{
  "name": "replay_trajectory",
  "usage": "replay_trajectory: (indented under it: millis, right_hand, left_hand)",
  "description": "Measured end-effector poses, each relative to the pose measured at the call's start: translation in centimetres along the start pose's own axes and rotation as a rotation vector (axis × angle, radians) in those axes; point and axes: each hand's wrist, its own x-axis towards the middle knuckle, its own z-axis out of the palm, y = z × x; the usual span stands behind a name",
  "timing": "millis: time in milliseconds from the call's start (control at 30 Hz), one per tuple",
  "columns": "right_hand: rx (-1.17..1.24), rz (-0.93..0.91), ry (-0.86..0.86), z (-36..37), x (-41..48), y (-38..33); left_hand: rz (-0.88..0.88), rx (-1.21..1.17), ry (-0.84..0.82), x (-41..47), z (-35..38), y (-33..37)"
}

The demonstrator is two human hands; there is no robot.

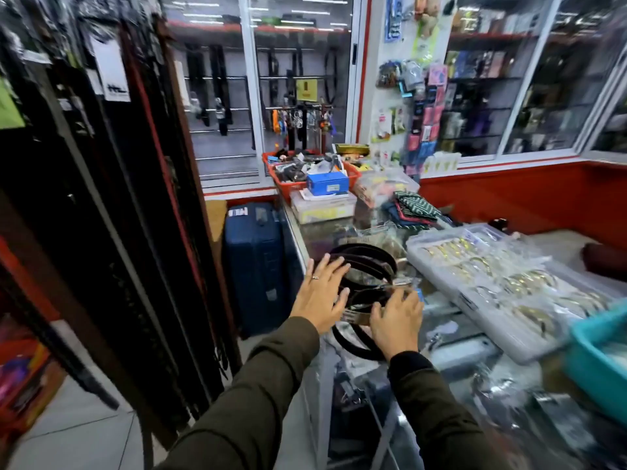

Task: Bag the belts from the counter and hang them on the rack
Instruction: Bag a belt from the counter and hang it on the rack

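Note:
Several dark belts [368, 262] lie in loose loops on the glass counter [451, 337] near its left edge, partly under clear plastic. My left hand [322, 293] is spread with fingers apart, resting against the left side of the loops. My right hand [395, 322] lies over a belt buckle [354, 316] at the front of the pile, fingers bent down on it; whether it grips is unclear. The rack [112, 215] with many bagged dark belts hangs at the left.
A clear tray of gold items [502, 286] lies right of the belts, a teal bin [600, 347] at the far right. A red basket [288, 184], blue box [327, 183] and folded cloths [414, 205] stand further back. A blue suitcase [254, 262] stands beside the counter.

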Motion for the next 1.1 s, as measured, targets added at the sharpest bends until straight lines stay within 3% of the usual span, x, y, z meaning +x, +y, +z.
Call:
replay_trajectory:
  millis: [133, 400, 600, 800, 1000, 1100]
  right_hand:
    - [0.125, 0.231, -0.241, -0.2, 0.4, 1.7]
    - [0.319, 0.413, -0.401, -0.3, 1.8, 2.1]
    - [1.049, 0.626, -0.375, -0.4, 1.4, 1.6]
    - [1.568, 0.534, -0.341, -2.9, 1.2, -0.3]
    - [1.593, 0.254, -0.498, -5.0, 2.0, -5.7]
    - [1.508, 0.097, -0.539, -5.7, 2.0, -9.3]
  left_hand:
    - [0.05, 0.05, -0.164, 0.4, 0.9, 1.7]
    - [0.088, 0.161, -0.26, 0.5, 2.2, 2.7]
    - [0.051, 0.007, -0.105, 0.3, 2.0, 3.2]
    - [-0.098, -0.292, 0.097, -0.1, 0.8, 2.6]
    - [-0.258, -0.573, 0.407, -0.8, -1.9, 1.1]
    - [-0.288, -0.585, 0.523, -1.3, -4.0, -0.1]
